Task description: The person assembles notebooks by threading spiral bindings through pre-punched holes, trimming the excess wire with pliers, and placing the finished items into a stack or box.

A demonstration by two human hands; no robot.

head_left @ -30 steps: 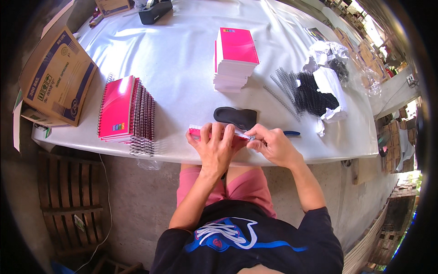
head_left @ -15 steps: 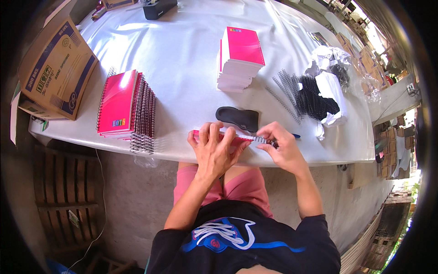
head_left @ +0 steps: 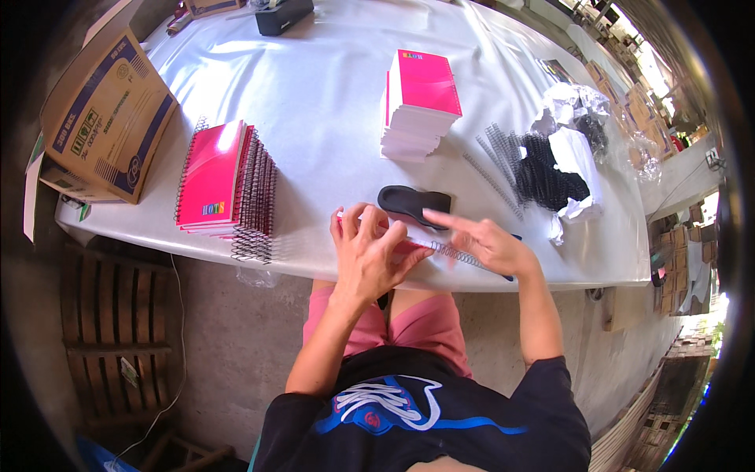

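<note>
My left hand grips a red-covered notebook at the table's near edge, its fingers bent over the top. From the notebook's right end sticks a thin dark spiral coil. My right hand is just above that coil, index finger stretched out toward the left and slightly blurred; I see nothing held in it. Right behind the notebook lies a black, rounded, waisted object whose kind I cannot make out. A dark, thin pen-like stick shows below my right hand.
Spiral-bound red notebooks are stacked at left, beside a cardboard box. Red-covered page blocks without coils stand farther back. At right lie loose coils, a dark coil heap and crumpled white paper. A black tape dispenser is far off.
My right hand has let go of the coil and stretched its fingers out above it. More of the coil is now uncovered. The left hand still grips the notebook.
</note>
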